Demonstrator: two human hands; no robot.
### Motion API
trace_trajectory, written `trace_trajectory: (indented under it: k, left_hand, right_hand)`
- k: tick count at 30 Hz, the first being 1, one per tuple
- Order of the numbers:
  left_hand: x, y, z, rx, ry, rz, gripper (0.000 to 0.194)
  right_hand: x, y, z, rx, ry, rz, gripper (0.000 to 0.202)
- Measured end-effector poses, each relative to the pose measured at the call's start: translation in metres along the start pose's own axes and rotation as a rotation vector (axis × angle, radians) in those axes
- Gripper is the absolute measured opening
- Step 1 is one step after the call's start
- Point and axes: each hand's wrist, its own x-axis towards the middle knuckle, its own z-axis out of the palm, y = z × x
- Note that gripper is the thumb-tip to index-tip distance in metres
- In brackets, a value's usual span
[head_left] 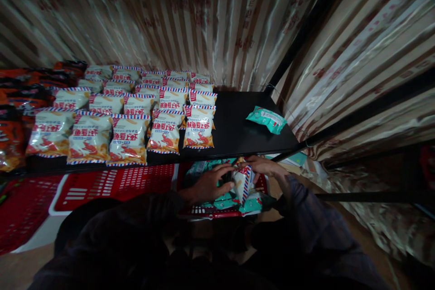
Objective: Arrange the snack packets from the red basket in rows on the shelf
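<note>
A white snack bag [242,185] with a red-and-blue striped edge is tilted between my hands over a red basket [217,215]. My left hand [211,184] is at its left side, fingers along the upper edge and thumb lower down, closed on that side. My right hand [266,166] grips the bag from the upper right; some of its fingers are hidden behind the bag. Teal snack bags [252,205] lie in the basket beneath and around my hands.
A black shelf [234,133] holds rows of upright white snack bags [127,138], with orange-and-black bags [12,138] at far left. One teal bag [267,119] lies at its right end. Another red basket [115,188] stands below. Black posts [299,38] and patterned curtains [217,18] enclose the shelf.
</note>
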Motion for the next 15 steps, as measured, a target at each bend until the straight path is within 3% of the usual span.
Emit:
trace_trajectory:
  k: [4, 8, 15]
  left_hand:
    - [-0.001, 0.002, 0.0, 0.002, -0.019, 0.058, 0.042]
    - [-0.004, 0.01, -0.002, 0.008, 0.028, 0.096, 0.042]
    - [-0.003, 0.017, -0.009, -0.056, 0.361, 0.051, 0.051]
  right_hand:
    - [-0.007, -0.009, -0.006, -0.124, -0.239, -0.136, 0.041]
    - [-0.013, -0.02, -0.011, -0.155, -0.368, -0.188, 0.042]
    - [-0.007, -0.026, -0.016, 0.142, -0.421, -0.338, 0.048]
